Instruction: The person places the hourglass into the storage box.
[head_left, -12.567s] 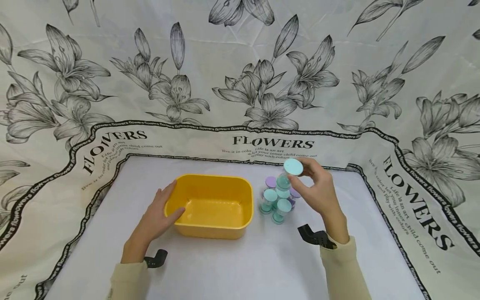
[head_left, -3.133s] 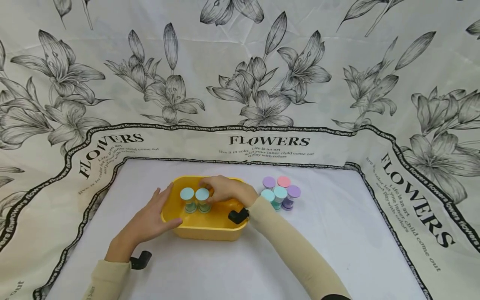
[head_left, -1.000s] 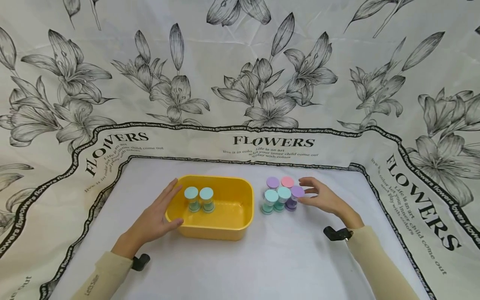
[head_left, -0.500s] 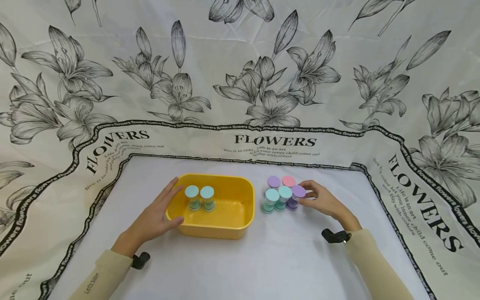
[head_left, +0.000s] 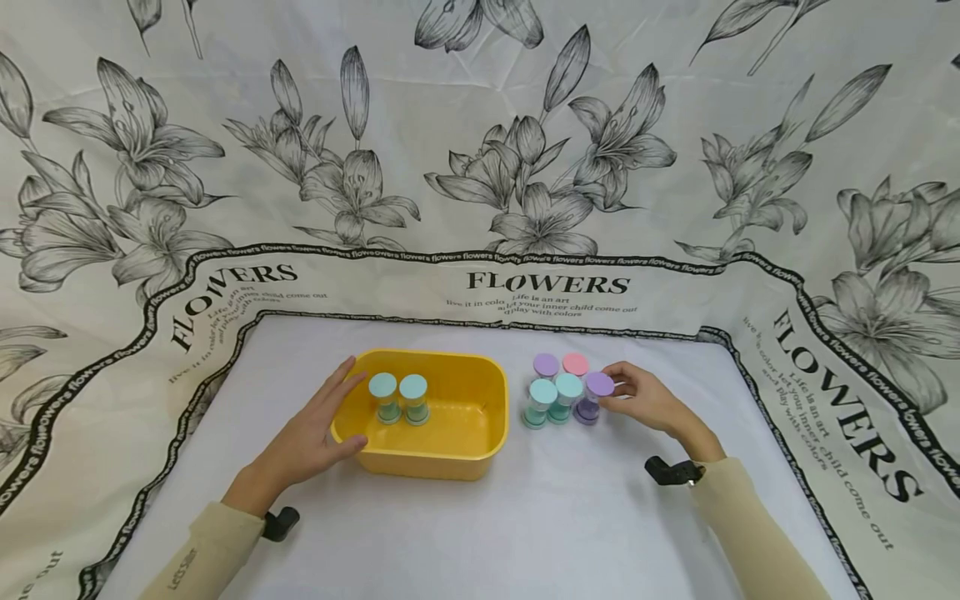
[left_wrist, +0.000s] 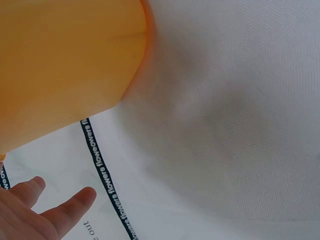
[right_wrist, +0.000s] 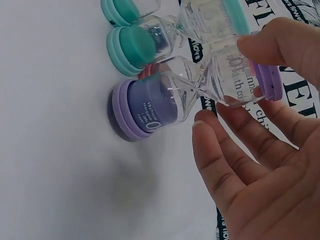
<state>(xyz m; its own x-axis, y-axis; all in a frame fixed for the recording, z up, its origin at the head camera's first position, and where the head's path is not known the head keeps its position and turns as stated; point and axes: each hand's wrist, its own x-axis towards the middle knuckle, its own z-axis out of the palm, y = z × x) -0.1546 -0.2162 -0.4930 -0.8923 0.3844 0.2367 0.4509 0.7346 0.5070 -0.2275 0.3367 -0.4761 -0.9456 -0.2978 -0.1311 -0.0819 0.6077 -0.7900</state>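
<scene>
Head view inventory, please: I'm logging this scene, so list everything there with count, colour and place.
Tub: one, yellow, centre-left on the cloth.
Teal sand timers in tub: two, upright, left part.
Teal sand timers outside: two, right of the tub.
Purple sand timers: two, same cluster.
Pink sand timer: one, cluster's rear.
Floral cloth: one, white and black, underneath and behind.
Left hand: rests on the tub's left rim.
Right hand: fingers on the nearer purple timer.

Left hand [head_left: 311, 433] lies flat with fingers straight and spread, forearm angled in from the lower left. Right hand [head_left: 647, 400] reaches forward, fingers [right_wrist: 220, 165] and thumb curled in a light grip, sleeve to the wrist.
</scene>
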